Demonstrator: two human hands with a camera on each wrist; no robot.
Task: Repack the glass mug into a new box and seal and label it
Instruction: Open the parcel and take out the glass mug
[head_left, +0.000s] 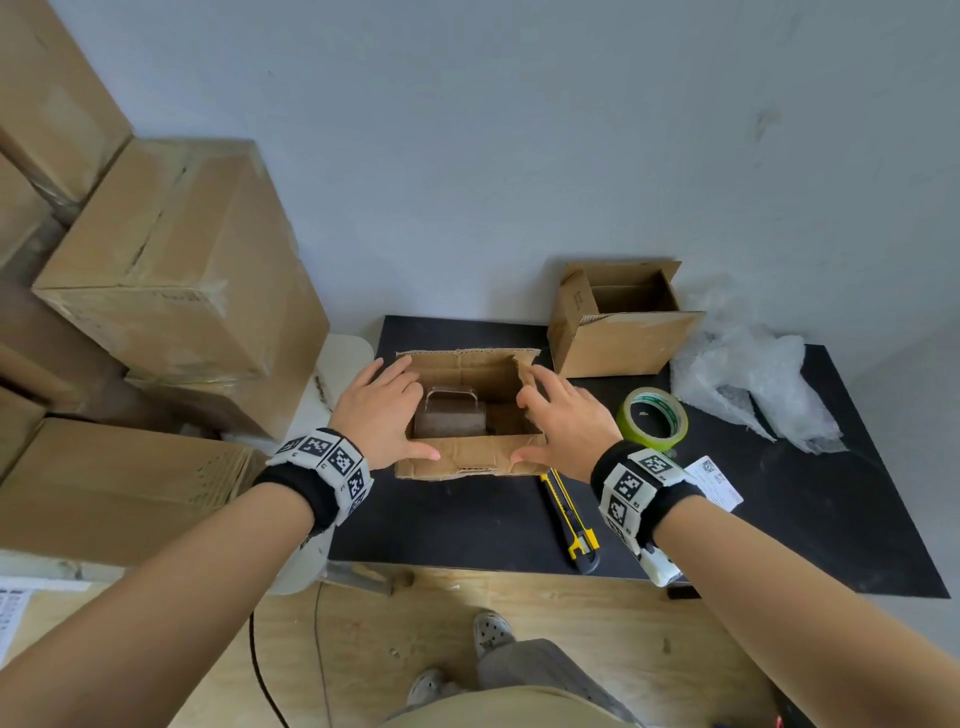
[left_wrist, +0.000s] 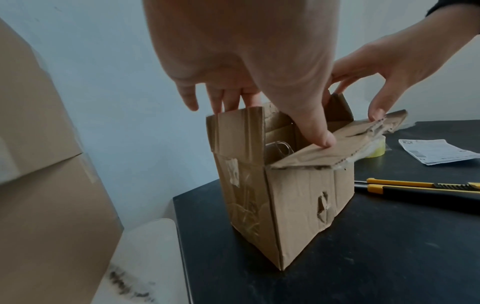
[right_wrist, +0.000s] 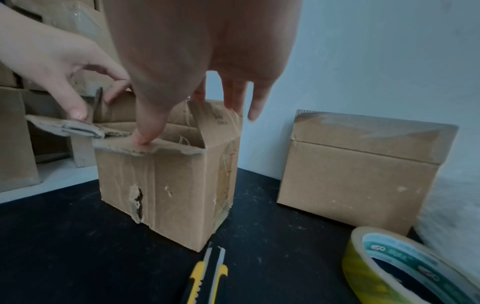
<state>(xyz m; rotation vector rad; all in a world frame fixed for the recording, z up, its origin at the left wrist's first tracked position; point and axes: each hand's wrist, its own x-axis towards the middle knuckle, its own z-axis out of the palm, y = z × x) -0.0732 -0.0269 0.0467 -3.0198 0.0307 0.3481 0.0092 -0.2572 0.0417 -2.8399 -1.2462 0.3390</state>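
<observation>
Both hands spread the flaps of a battered cardboard box (head_left: 470, 457) on the black table (head_left: 467, 525), apparently to reach the glass mug (head_left: 451, 415) lying inside. The left hand (head_left: 382, 415) and right hand (head_left: 569, 421) press flat, fingers extended, gripping nothing. The new box (head_left: 618, 340) waits open at two o'clock, with tape roll (head_left: 653, 418), utility knife (head_left: 571, 519) and label (head_left: 714, 480) to the right.

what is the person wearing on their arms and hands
Both hands are bare, no gloves: left hand, right hand. Forearms are bare too, no sleeves. Each wrist carries a black band wrapped with white blocks printed with black square-pattern markers: left wristband, right wristband.
</observation>
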